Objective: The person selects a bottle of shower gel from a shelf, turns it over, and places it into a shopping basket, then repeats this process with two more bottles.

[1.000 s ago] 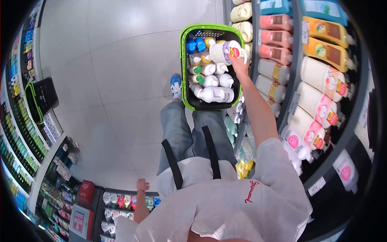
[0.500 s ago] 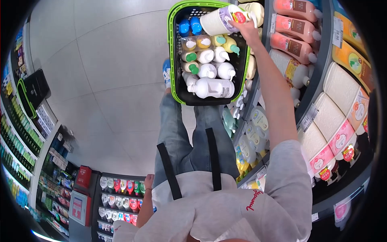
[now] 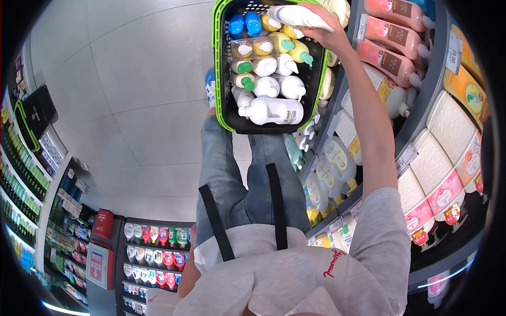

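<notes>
Nearest: light shirt (image 3: 263, 268), then left forearm (image 3: 187, 279) low beside the body. Left hand (image 3: 193, 235) is barely a sliver past the trousers; can't tell how far its grip is closed or if it has anything.

Green-rimmed basket (image 3: 216, 73) ahead, in front of the legs; support unclear. Near end: white bottle (image 3: 274, 111) on its side. Beyond it, white pump bottles (image 3: 267, 87) and green-topped bottles (image 3: 244, 67), then clear pack (image 3: 263, 46), yellow bottles (image 3: 301, 51), blue-topped containers (image 3: 253, 23).

Far end: right hand (image 3: 329, 32) has its grip closed around one end of a tilted white container (image 3: 299, 17), over the basket. Contact with items under it unclear.

Step, judged: handling that container above the load. Moving it calls for a firm hold and clearance from the yellow bottles and rim.

Right: shelf of coral bottles (image 3: 387, 59), pale textured bottles (image 3: 453, 124) farther out. Left, across floor (image 3: 132, 105): another basket (image 3: 39, 113) by the shelving.
</notes>
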The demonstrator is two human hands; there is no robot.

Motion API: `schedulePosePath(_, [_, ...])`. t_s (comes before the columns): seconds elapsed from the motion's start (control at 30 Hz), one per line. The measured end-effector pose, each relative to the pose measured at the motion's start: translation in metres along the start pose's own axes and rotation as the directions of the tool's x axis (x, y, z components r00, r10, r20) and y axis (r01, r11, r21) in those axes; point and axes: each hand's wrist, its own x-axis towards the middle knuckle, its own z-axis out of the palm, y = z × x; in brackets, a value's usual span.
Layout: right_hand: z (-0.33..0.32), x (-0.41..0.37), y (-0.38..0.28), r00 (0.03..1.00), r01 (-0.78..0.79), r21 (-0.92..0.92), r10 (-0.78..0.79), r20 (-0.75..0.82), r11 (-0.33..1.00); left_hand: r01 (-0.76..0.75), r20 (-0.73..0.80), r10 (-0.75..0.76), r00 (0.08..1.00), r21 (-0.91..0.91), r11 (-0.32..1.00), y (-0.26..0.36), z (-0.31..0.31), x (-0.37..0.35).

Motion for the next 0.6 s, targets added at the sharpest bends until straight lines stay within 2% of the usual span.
schedulePosePath(0.03, [0.003, -0.004, -0.001, 0.992, -0.122, 0.091, 0.120, 0.030, 0.988, 0.001, 0.000, -0.001, 1.000, -0.003, 1.000, 0.001, 0.000, 0.000])
schedulePosePath(0.1, [0.008, -0.015, 0.006, 0.990, -0.141, 0.057, 0.141, 0.006, 0.988, 0.004, 0.000, -0.004, 1.000, -0.010, 1.000, 0.002, 0.003, -0.001])
schedulePosePath(0.17, [0.010, -0.024, 0.010, 0.936, -0.337, 0.032, 0.339, -0.091, 0.941, 0.011, 0.002, -0.011, 1.000, -0.012, 1.000, 0.002, 0.005, -0.001])
schedulePosePath(0.2, [0.011, -0.026, 0.013, 0.951, -0.293, -0.044, 0.287, -0.116, 0.955, 0.014, 0.007, -0.014, 1.000, -0.011, 1.000, 0.002, 0.006, -0.001])
schedulePosePath(0.33, [0.012, -0.023, 0.029, 0.962, -0.244, -0.053, 0.234, -0.141, 0.968, 0.018, 0.009, -0.018, 1.000, -0.004, 1.000, 0.006, 0.009, -0.001])
schedulePosePath(0.4, [0.008, -0.013, 0.047, 0.901, -0.433, -0.220, 0.421, -0.101, 0.874, 0.019, 0.013, -0.019, 1.000, 0.000, 1.000, 0.010, 0.010, 0.000])
schedulePosePath(0.43, [0.001, -0.004, 0.054, 0.748, -0.643, -0.215, 0.663, 0.030, 0.735, 0.019, 0.011, -0.019, 1.000, 0.006, 1.000, 0.011, 0.011, -0.001])
schedulePosePath(0.47, [0.001, 0.005, 0.053, 0.814, -0.580, 0.042, 0.579, 0.040, 0.813, 0.019, 0.010, -0.020, 1.000, 0.008, 1.000, 0.013, 0.011, 0.000])
schedulePosePath(0.5, [0.004, 0.014, 0.049, 0.872, -0.473, 0.295, 0.489, 0.022, 0.830, 0.019, 0.010, -0.019, 1.000, 0.010, 1.000, 0.015, 0.012, 0.000])
schedulePosePath(0.53, [0.005, 0.019, 0.045, 0.872, -0.473, 0.294, 0.490, 0.020, 0.830, 0.019, 0.008, -0.019, 1.000, 0.012, 1.000, 0.017, 0.012, -0.001])
schedulePosePath(0.6, [0.008, 0.026, 0.034, 0.910, -0.415, -0.040, 0.414, -0.020, 0.909, 0.015, 0.015, -0.015, 1.000, 0.015, 1.000, 0.014, 0.015, 0.005])
